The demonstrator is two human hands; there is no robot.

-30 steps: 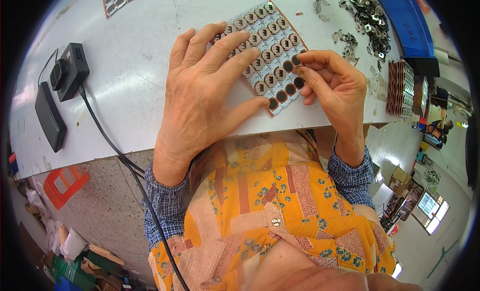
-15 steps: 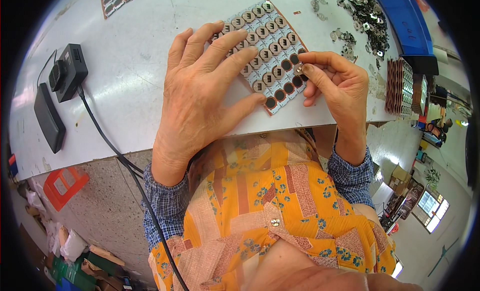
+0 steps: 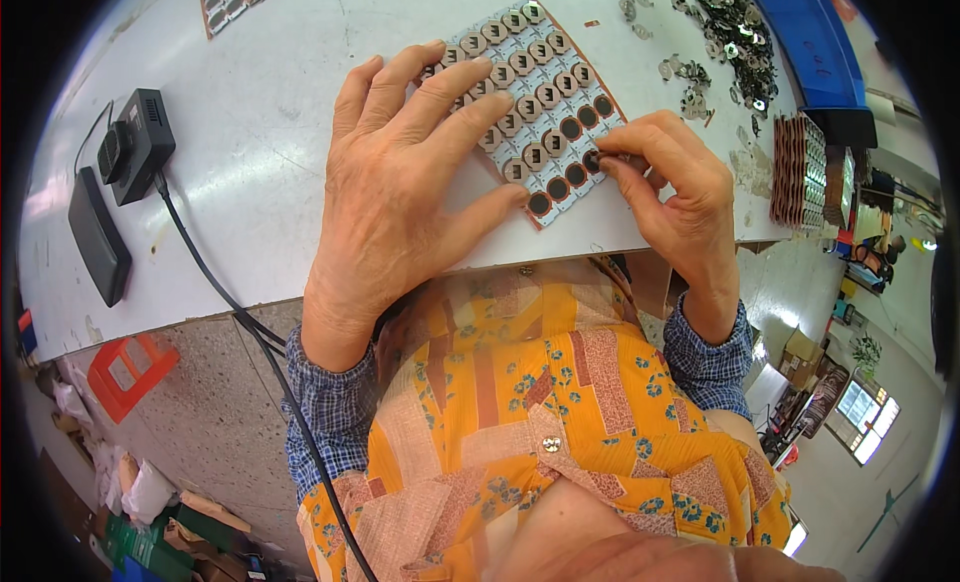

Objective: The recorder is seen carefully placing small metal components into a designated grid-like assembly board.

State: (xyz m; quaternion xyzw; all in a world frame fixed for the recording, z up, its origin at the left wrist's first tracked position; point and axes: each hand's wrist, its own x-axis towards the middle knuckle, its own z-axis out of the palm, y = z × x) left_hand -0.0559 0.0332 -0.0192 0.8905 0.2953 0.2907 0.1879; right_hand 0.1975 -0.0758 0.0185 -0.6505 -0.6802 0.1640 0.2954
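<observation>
A pale board [image 3: 510, 147] with copper-coloured edges lies tilted on the table. Rows of metal clips [image 3: 529, 109], each rounded with a dark mark, cover much of it. Bare dark round pads [image 3: 557, 188] show along its near row and at the right of the row behind. My left hand [image 3: 395, 167] rests spread over the board's left side, its thumb at the near corner. My right hand [image 3: 675, 187] pinches thumb and forefinger together at the right end of the near row. Whatever lies between those fingertips is hidden.
Loose metal clips [image 3: 740, 52] lie heaped at the far right beside a blue bin [image 3: 810, 52]. Stacked boards [image 3: 797, 172] stand at the right edge. On the left are a black device [image 3: 142, 142] with a cable and a flat black case [image 3: 98, 237]. Another board [image 3: 228, 4] lies far left.
My right hand has come down and slightly left, to the near row's right end. The small silvery clip seen at its fingertips is now hidden. My left hand has barely moved.
</observation>
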